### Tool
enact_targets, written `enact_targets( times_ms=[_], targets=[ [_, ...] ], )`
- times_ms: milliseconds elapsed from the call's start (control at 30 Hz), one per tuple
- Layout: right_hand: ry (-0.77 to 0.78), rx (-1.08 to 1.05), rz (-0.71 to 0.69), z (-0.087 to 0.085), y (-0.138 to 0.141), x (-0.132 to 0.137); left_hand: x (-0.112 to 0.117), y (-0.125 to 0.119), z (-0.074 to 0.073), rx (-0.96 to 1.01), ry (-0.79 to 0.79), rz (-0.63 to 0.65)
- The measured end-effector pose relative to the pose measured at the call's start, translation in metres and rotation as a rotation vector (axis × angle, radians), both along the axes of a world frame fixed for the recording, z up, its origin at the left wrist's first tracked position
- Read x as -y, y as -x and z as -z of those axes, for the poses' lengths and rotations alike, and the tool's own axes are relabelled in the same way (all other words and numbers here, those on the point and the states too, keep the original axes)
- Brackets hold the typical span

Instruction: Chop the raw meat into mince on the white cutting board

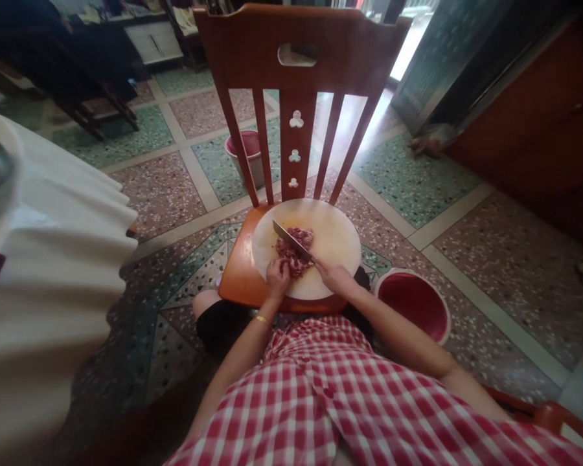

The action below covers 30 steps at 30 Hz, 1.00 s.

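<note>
Meat [297,263], curled left hand [278,278] touching, right [336,277] gripping knife [292,240]

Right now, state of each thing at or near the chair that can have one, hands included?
Right hand: closed around knife handle
Left hand: fingers at meat; grip unclear
Knife: blade across meat
Meat: heaped, in pieces
Round board: flat on seat
Chair: upright
Near bucket: upright, open-topped
Far bucket: upright, open-topped
</note>
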State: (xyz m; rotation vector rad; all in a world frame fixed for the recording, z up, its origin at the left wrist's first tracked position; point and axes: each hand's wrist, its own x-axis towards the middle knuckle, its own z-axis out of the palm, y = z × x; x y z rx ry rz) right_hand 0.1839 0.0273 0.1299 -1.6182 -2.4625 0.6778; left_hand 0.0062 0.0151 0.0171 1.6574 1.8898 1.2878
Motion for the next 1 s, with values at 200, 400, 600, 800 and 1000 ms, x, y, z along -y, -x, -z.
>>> enact_targets(
  times_ms=[200, 400, 600, 800, 1000],
  targets=[
    [-0.176, -0.201, 0.042, -0.021, 0.001, 0.001, 0.000, 0.001, -0.002, 0.004, 0.033, -0.012],
    [0.021, -0.058, 0.067, 0.000, -0.004, 0.000, 0.001, 0.001, 0.000, 0.001, 0.041, -0.020],
    [-0.144, -0.197, 0.073, -0.021, -0.001, 0.004, 0.002, 0.000, -0.004, -0.015, 0.042, -0.021],
    [0.096, -0.016, 0.093, 0.026, -0.004, -0.001, 0.001, 0.001, -0.001, -0.010, 0.039, -0.024],
    [0.220, -0.162, 0.110, 0.042, -0.037, 0.003, 0.001, 0.001, 0.002, -0.021, 0.035, -0.023]
  ],
)
